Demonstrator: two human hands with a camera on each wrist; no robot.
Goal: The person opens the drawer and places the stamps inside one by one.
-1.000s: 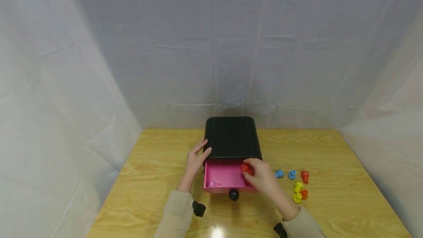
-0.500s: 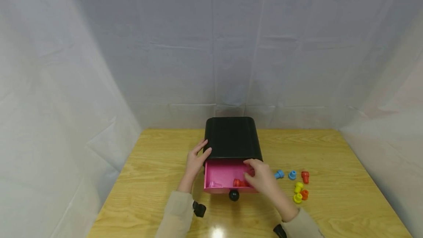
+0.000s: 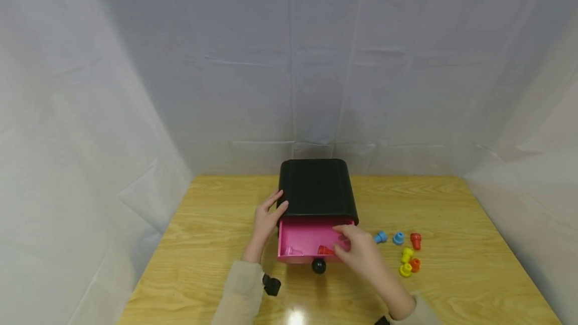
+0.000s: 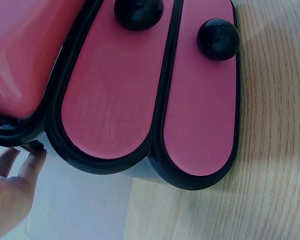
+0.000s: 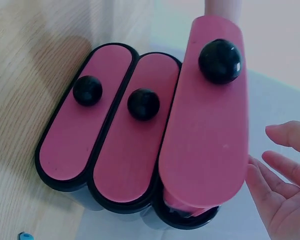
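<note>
Pink drawer (image 3: 307,238) pulled out, right hand (image 3: 356,251) over its right edge

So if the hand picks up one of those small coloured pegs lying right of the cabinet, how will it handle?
The yellow peg looks like moulded plastic, so probably stiff and light. Its round stem and wider cap suggest it may roll in a curve if nudged on the smooth table. Being small and glossy, it could slip from the right hand.
</note>
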